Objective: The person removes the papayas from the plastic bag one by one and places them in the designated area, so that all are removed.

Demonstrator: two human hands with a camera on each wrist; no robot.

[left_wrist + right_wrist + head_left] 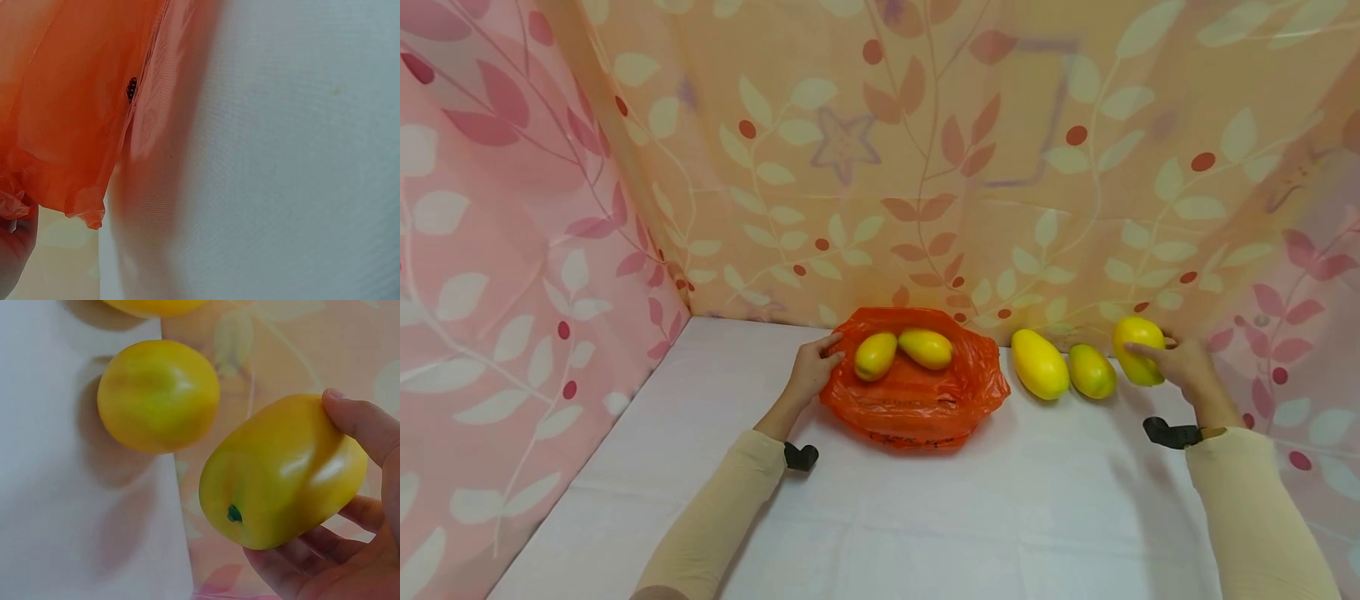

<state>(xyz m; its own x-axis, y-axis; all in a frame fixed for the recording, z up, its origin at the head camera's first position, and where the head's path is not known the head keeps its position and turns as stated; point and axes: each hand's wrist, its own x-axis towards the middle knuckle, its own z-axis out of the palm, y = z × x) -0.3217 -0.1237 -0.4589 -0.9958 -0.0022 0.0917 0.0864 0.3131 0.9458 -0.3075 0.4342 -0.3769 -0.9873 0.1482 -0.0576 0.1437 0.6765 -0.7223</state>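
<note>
Fruit (1138, 350) is grasped by the right hand (1186, 367), best without squeezing; the left hand (812, 367) pinches the bag (917, 415), better held wide around 2 fruits (876, 357) inside.

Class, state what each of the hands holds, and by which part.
Right hand: a yellow oval fruit, by the end opposite its green nub. Left hand: the orange-red plastic bag, by its left edge.
</note>
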